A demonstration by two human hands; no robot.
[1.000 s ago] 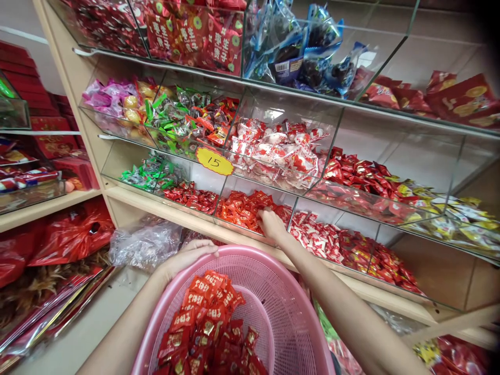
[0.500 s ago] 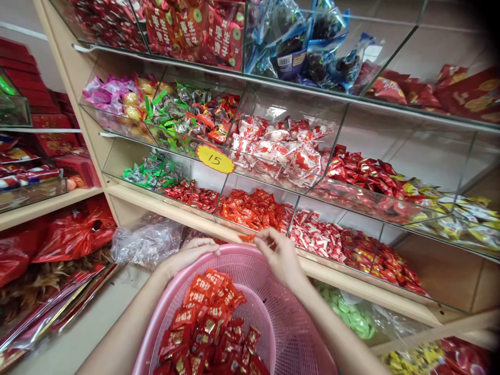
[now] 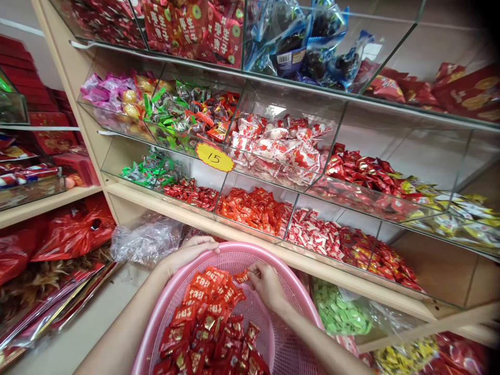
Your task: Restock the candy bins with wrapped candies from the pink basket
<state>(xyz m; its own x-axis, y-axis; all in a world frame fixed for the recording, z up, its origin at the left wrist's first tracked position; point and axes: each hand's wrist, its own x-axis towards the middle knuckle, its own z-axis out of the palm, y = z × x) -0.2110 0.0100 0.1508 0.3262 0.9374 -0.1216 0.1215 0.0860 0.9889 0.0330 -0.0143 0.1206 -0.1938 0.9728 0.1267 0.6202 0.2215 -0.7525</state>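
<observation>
My left hand (image 3: 191, 253) grips the far left rim of a pink plastic basket (image 3: 291, 284). Inside the basket lies a heap of small wrapped candies: orange-red packets (image 3: 199, 291) towards the far side and darker red ones with gold print (image 3: 219, 338) nearer me. My right hand (image 3: 265, 281) is over the inside of the basket, fingers pinched on an orange-red candy packet (image 3: 241, 277). That packet is just beside the heap; whether it touches the others I cannot tell. Beyond the basket, a glass bin holds similar orange-red packets (image 3: 253, 208).
Wooden shelves with glass-walled bins rise ahead, filled with candies such as white-and-red ones (image 3: 281, 146) and red ones (image 3: 359, 169). A yellow price tag (image 3: 214, 157) reads 15. Below the shelf edge sit a clear plastic bag (image 3: 148, 242) and green packets (image 3: 339, 307).
My right hand has come back from the shelf edge, over the rim and down into the basket, carrying the orange-red candy packet. My left hand stays on the rim.
</observation>
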